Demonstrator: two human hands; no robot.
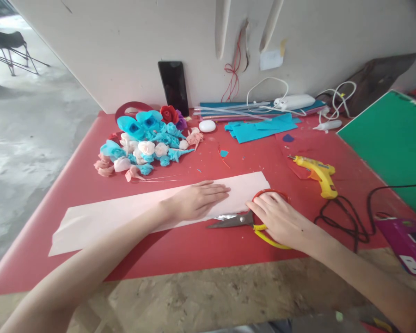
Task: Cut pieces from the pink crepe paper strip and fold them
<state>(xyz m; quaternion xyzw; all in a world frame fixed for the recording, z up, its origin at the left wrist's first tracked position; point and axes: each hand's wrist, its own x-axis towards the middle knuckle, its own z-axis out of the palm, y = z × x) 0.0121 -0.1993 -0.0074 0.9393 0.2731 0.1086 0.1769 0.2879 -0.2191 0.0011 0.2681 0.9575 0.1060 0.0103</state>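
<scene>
Red tabletop (pixel 194 249) — left hand (pixel 197 201) flat, grip open, on pink paper (pixel 107 222); right hand (pixel 280 217) covers scissors (pixel 230 221) handles — grip unclear.

pink paper strip (pixel 125 215): long, flat, lying crosswise | scissors (pixel 234 220): yellow-red handles, flat, touching its near edge

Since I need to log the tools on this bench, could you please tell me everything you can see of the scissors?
The scissors lie flat on the red table cover, at the lower edge of the pale pink paper sheet. Their grey metal blades point left and look closed. One handle loop is red, the other yellow, apparently plastic. The right hand rests over the handles; whether any finger passes through a loop is hidden.
</scene>
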